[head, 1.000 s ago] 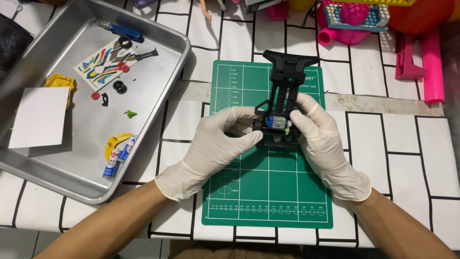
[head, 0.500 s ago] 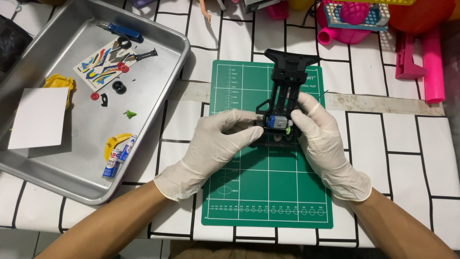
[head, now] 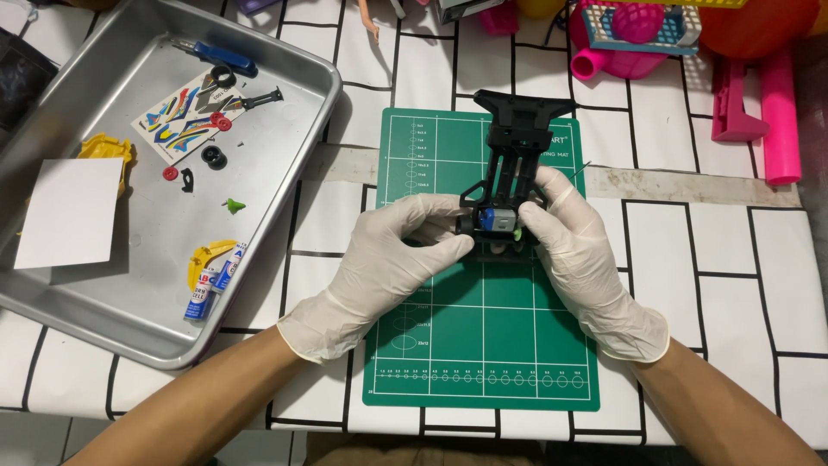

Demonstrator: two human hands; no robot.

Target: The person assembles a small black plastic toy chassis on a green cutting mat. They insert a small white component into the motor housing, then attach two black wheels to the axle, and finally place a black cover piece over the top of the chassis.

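Both my hands wear white gloves and grip a black toy-car chassis (head: 516,142) over a green cutting mat (head: 483,345). My left hand (head: 392,259) clasps the chassis's near left side, thumb and fingers pressed by a small silver-and-blue motor (head: 497,222) seated in its near end. My right hand (head: 573,250) holds the right side, thumb touching the motor. The chassis's far end, with a wide bumper, points away from me.
A metal tray (head: 285,207) at the left holds a sticker sheet (head: 191,116), a blue screwdriver (head: 216,56), small black and red wheels, yellow parts, batteries (head: 211,283) and a white paper (head: 69,211). Pink and orange plastic toys (head: 759,78) line the far right edge.
The hands have barely shifted; the fingers adjusted slightly around the motor while the chassis stayed in place.
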